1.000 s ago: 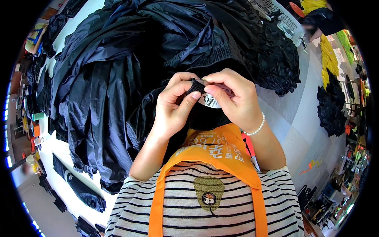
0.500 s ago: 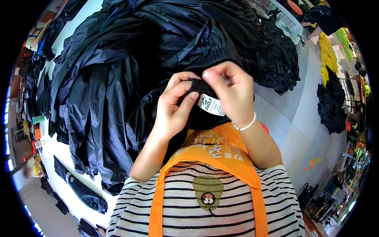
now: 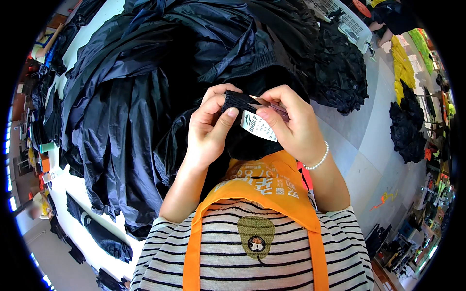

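Observation:
My left hand [image 3: 209,123] pinches the ribbed black cuff [image 3: 235,101] of a dark garment between thumb and fingers. A white printed label [image 3: 257,125] hangs from this cuff, below the fingers. My right hand [image 3: 292,123], with a beaded bracelet at its wrist, is closed on small thread snips [image 3: 279,110] with a brownish handle. Their pointed end reaches left to the cuff, just above the label. Whether the blades touch a thread is too small to tell. Both hands work close together in front of my orange apron [image 3: 272,179].
A big heap of black garments [image 3: 121,97] covers the white table [image 3: 73,194] ahead and left. More black cloth [image 3: 340,72] lies by a white plastic basket [image 3: 357,29] at the far right. Yellow cloth [image 3: 402,65] is on the grey floor [image 3: 359,140], near another person [image 3: 395,19].
My right hand has turned and lowered, its thumb now beside the label, and the snips have come into sight. My left hand has shifted slightly left with the cuff.

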A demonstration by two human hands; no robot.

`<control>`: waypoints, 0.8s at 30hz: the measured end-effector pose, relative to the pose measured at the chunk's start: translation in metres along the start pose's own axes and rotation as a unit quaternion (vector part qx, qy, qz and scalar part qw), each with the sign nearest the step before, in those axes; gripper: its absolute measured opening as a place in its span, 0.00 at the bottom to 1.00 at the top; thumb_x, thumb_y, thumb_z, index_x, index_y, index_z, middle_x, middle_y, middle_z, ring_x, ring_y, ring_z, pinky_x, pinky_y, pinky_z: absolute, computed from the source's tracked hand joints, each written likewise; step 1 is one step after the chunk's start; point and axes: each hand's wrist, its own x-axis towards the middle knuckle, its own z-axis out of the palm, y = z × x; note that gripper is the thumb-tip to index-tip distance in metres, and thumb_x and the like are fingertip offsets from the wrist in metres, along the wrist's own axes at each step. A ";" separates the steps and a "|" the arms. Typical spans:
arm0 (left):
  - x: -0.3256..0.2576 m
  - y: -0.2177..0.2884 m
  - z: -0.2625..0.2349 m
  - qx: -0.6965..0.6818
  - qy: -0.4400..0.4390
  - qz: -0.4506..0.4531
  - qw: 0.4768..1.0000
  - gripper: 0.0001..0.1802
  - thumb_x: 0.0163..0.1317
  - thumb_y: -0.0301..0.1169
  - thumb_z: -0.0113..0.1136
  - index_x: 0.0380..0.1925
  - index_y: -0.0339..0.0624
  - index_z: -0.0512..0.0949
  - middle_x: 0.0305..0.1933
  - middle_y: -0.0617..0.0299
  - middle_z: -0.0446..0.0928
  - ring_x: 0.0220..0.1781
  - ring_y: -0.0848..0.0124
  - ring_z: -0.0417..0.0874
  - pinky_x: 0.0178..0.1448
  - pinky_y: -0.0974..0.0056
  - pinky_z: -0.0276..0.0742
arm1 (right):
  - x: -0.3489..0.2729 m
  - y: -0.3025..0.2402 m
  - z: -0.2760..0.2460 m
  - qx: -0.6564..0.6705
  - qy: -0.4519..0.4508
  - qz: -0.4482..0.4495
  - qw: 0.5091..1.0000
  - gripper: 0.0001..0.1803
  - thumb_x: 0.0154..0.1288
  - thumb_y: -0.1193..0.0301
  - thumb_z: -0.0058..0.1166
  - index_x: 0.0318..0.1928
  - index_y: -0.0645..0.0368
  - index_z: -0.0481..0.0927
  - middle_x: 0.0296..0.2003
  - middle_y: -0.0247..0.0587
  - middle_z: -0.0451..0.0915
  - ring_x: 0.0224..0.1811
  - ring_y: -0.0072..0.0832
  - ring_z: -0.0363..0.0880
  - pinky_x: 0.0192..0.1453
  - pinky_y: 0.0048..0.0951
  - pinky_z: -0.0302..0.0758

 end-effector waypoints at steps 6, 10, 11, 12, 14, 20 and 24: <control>0.000 0.004 0.000 0.024 -0.011 0.010 1.000 0.08 0.64 0.17 0.51 0.40 0.33 0.78 0.51 0.59 0.71 0.50 0.74 0.73 0.53 0.72 0.70 | 0.004 -0.002 0.002 -0.021 0.001 -0.020 1.000 0.12 0.60 0.68 0.63 0.37 0.60 0.75 0.29 0.39 0.78 0.27 0.30 0.79 0.32 0.26 0.75; 0.000 0.003 0.000 0.047 -0.025 0.026 0.998 0.07 0.63 0.17 0.52 0.39 0.33 0.78 0.51 0.58 0.71 0.49 0.74 0.74 0.52 0.72 0.70 | 0.004 -0.001 0.000 -0.031 -0.004 -0.026 0.999 0.12 0.59 0.68 0.64 0.36 0.59 0.75 0.29 0.38 0.78 0.26 0.30 0.79 0.31 0.26 0.75; 0.000 0.003 0.000 0.048 -0.021 0.022 0.998 0.08 0.63 0.17 0.52 0.39 0.33 0.78 0.51 0.58 0.71 0.49 0.74 0.74 0.52 0.72 0.70 | 0.004 -0.002 -0.001 -0.035 -0.009 -0.025 0.999 0.12 0.59 0.68 0.64 0.36 0.59 0.75 0.29 0.38 0.78 0.26 0.30 0.79 0.31 0.25 0.75; 0.000 0.002 0.000 0.049 -0.018 0.019 0.998 0.08 0.63 0.17 0.52 0.39 0.33 0.78 0.51 0.58 0.71 0.49 0.73 0.74 0.52 0.72 0.70 | 0.004 -0.003 -0.001 -0.034 -0.003 -0.032 0.999 0.11 0.59 0.68 0.63 0.36 0.59 0.75 0.29 0.38 0.78 0.26 0.29 0.79 0.31 0.25 0.75; 0.000 0.002 0.000 0.054 -0.016 0.019 0.998 0.08 0.63 0.16 0.52 0.40 0.33 0.78 0.51 0.58 0.71 0.49 0.73 0.74 0.51 0.71 0.71 | 0.005 -0.007 0.001 -0.030 0.009 -0.044 0.999 0.11 0.59 0.68 0.63 0.35 0.59 0.75 0.30 0.38 0.78 0.26 0.29 0.79 0.30 0.25 0.75; 0.001 0.005 0.003 0.115 -0.037 0.047 0.992 0.09 0.62 0.15 0.53 0.40 0.33 0.78 0.51 0.56 0.71 0.49 0.71 0.75 0.51 0.69 0.74 | 0.007 -0.009 0.005 -0.009 0.011 -0.053 0.999 0.10 0.59 0.68 0.63 0.35 0.58 0.76 0.29 0.37 0.77 0.25 0.28 0.78 0.29 0.24 0.74; 0.000 0.003 0.002 0.109 -0.041 0.051 0.992 0.09 0.62 0.16 0.53 0.41 0.33 0.78 0.51 0.56 0.72 0.47 0.72 0.76 0.49 0.70 0.74 | 0.008 -0.007 0.002 -0.056 0.006 -0.074 0.996 0.11 0.58 0.69 0.64 0.36 0.58 0.76 0.27 0.36 0.76 0.24 0.27 0.77 0.30 0.22 0.74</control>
